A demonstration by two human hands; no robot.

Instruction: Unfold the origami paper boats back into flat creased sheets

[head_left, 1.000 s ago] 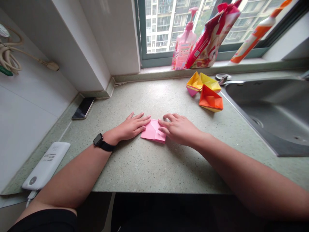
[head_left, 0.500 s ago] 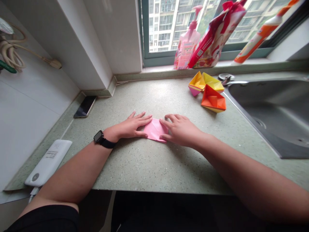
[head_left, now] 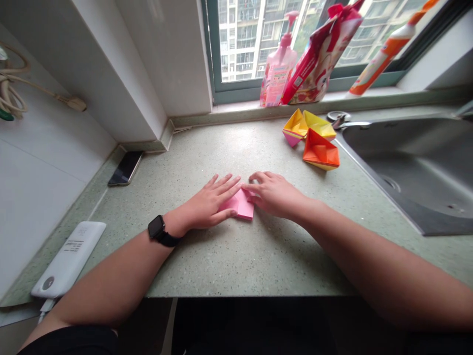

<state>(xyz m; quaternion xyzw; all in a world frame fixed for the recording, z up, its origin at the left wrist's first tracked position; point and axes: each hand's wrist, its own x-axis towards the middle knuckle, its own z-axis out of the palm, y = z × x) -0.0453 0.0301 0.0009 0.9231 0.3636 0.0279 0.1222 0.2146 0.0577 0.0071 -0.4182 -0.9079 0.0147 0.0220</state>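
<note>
A small folded sheet of pink paper [head_left: 245,209] lies on the speckled green counter in front of me. My left hand [head_left: 210,202] rests flat on its left part, fingers spread and thumb stretched along the paper. On the other side, my right hand [head_left: 277,194] has its thumb and index finger at the upper right corner, pinching a raised flap there. The fingertips partly hide that flap. Beyond my right hand stand folded paper boats: an orange one [head_left: 321,152], a yellow one [head_left: 320,126] and a yellow-orange one with pink below [head_left: 296,127].
A steel sink [head_left: 402,197] is set into the counter at right. A phone [head_left: 125,168] and a white power bank [head_left: 69,259] with a cable lie at left. On the windowsill stand a pink pump bottle [head_left: 278,74], a red bag [head_left: 318,61] and an orange-white bottle [head_left: 382,59].
My left hand has slid right, further over the paper. My right thumb has moved up from the lower right edge to the upper right corner, where a flap is now lifted.
</note>
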